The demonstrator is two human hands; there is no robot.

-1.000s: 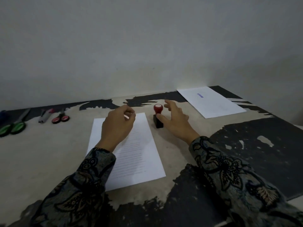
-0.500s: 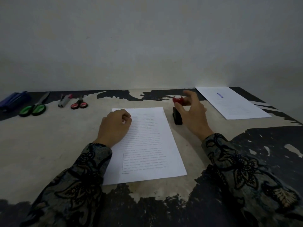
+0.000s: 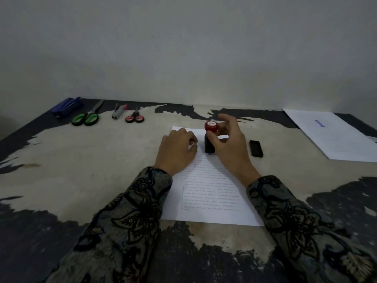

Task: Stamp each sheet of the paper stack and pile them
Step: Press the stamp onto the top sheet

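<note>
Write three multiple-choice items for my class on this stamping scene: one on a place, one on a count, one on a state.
1. Where does the small black cap lie?
A. on the desk, right of the printed sheet
B. among the scissors
C. on the stamped sheet

2. How many pairs of scissors lie at the far left?
A. one
B. two
C. four

3. What is the right hand doing?
A. resting flat on the desk
B. gripping the stamp
C. lifting a sheet

Answers:
1 A: it sits on the bare desk, beside the printed sheet.
2 B: green scissors and red scissors.
3 B: its fingers curl round the red-knobbed stamp, upright over the sheet's top.
</note>
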